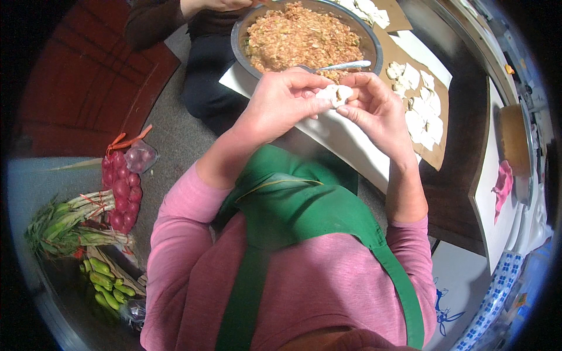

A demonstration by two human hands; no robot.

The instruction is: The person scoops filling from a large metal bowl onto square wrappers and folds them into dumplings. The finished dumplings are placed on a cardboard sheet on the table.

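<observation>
My left hand (pixel 281 98) and my right hand (pixel 377 109) together hold a small piece of white dough (pixel 336 94), partly folded, between thumbs and fingers. Just beyond them is a wide metal bowl (pixel 243 61) filled with a reddish minced filling (pixel 303 39). A metal spoon (pixel 344 66) rests on the filling at the near side, its handle pointing right. To the right, folded white dough pieces (pixel 423 118) lie in a group on brown cardboard (pixel 434 155). Whether filling sits inside the held dough cannot be made out clearly.
Another person's hand (pixel 219 4) reaches in at the bowl's far left. More dough pieces (pixel 369 12) lie at the top right. On the floor at left are net bags of red onions (pixel 123 188), bundled green onions (pixel 66 219) and green vegetables (pixel 107 285). A pink cloth (pixel 503 186) lies far right.
</observation>
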